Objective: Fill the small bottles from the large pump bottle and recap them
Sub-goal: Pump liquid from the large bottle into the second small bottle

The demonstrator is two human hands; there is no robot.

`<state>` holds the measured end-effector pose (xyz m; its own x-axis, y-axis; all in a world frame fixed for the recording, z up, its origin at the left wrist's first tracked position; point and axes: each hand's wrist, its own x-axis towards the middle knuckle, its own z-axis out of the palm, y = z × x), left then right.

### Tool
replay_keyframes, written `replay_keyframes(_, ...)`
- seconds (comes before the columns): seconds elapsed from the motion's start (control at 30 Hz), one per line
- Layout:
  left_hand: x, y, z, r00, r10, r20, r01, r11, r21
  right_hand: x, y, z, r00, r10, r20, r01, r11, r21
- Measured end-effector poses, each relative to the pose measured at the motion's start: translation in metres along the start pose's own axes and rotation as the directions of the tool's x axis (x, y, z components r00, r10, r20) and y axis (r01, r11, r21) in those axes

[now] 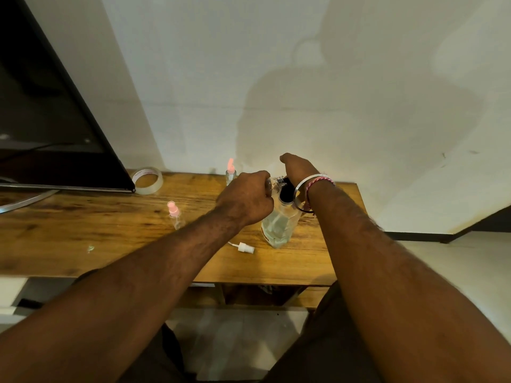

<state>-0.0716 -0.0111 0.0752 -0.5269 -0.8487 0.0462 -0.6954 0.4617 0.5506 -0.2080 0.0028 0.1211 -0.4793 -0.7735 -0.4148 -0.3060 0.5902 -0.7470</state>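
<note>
Large clear pump bottle (pixel 279 225) with the black pump head stands near the right end of your wooden table (pixel 83 230), its upper part mostly hidden behind your two hands. Whatever small bottle sits under the spout is covered; only a glint of clear plastic shows at your left thumb. Your left hand (pixel 247 201) is curled into a fist beside the pump head, seemingly gripping something clear, though you cannot tell exactly what. Your right hand (pixel 297 165), with a steel bangle (pixel 301 189) and a red-and-white thread at the wrist, arches over the pump top; its fingers point away, so their spread cannot be told. Just below lies a loose white spray cap (pixel 244 247). Leftward stand two small clear bottles with pink tops (pixel 173 214) (pixel 231 172), then a roll of clear tape (pixel 147 180).
</note>
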Motion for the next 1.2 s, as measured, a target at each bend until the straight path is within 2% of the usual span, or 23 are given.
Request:
replay_keyframes(0.13,0.000,0.000,0.002,1.000,0.009,-0.012,-0.009,1.000,0.012,0.006,0.003,0.002,0.998,-0.053,0.020,0.055,0.996,-0.077)
replay_keyframes(0.33,-0.001,-0.001,0.005,1.000,-0.005,0.006,0.005,1.000,0.007,0.009,0.008,0.004,0.990,-0.142,-0.004,0.129,0.909,-0.396)
replay_keyframes(0.63,-0.003,-0.003,0.010,1.000,-0.022,0.015,0.022,1.000,-0.005,0.000,0.014,0.008,0.960,-0.278,-0.027,0.201,0.757,-0.621)
replay_keyframes(0.7,-0.003,-0.004,0.011,1.000,-0.012,0.006,0.012,1.000,-0.008,-0.003,0.014,0.009,0.949,-0.313,-0.033,0.225,0.746,-0.627)
replay_keyframes(0.87,-0.003,-0.004,0.009,1.000,-0.003,0.006,0.003,1.000,0.005,-0.005,0.008,0.008,0.973,-0.220,-0.068,0.152,0.836,-0.527)
replay_keyframes(0.93,-0.003,-0.004,0.009,1.000,-0.007,0.008,0.007,1.000,-0.001,-0.004,0.008,0.005,0.982,-0.174,-0.077,0.134,0.920,-0.370)
replay_keyframes(1.0,-0.002,-0.004,0.008,1.000,-0.006,0.008,0.006,1.000,-0.006,-0.002,0.005,0.003,0.996,-0.090,-0.028,0.083,0.979,-0.185)
replay_keyframes(1.1,0.000,-0.003,0.006,1.000,-0.001,0.002,0.001,1.000,-0.013,-0.004,0.000,0.001,1.000,-0.017,0.021,0.017,1.000,0.027)
replay_keyframes(1.2,0.001,-0.002,0.004,1.000,-0.004,0.004,0.004,1.000,-0.015,0.001,0.005,0.000,0.998,0.030,0.063,-0.037,0.992,0.120)
